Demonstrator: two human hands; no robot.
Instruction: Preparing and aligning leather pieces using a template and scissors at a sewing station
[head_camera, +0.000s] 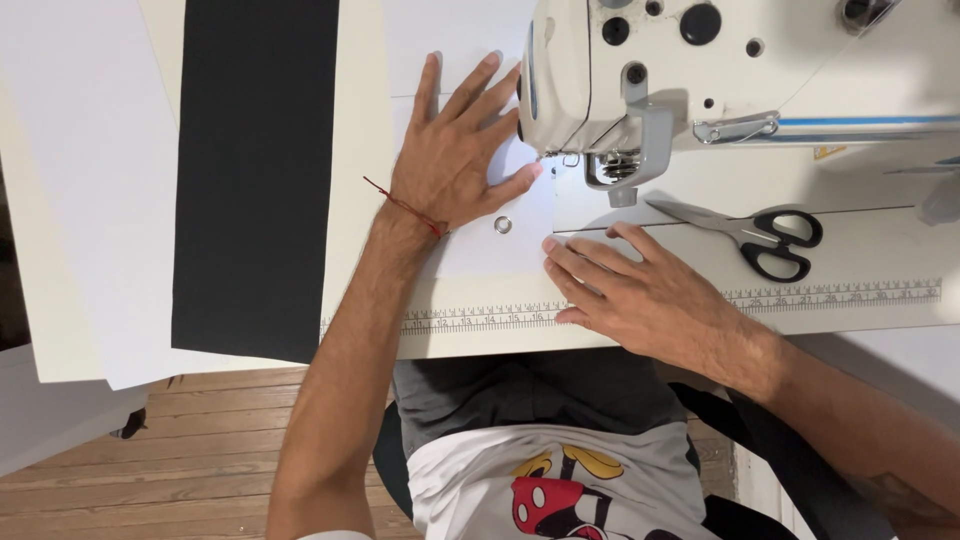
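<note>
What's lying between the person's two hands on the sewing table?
In the head view, white fabric spans the gap between the left hand and the right hand. A small round metal ring shows there too; whether it sits in the table or the fabric is unclear.

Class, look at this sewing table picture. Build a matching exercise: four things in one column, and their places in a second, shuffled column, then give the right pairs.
Things
1. left hand
2. right hand
3. scissors
4. black sheet

Places
A. lying on the table right of the needle, black handles to the right
B. flat on the white piece, beside the sewing machine head
C. at the far left of the table, hanging over its front edge
D. on the table's front edge by the printed ruler

Pairs: 1-B, 2-D, 3-A, 4-C
</note>
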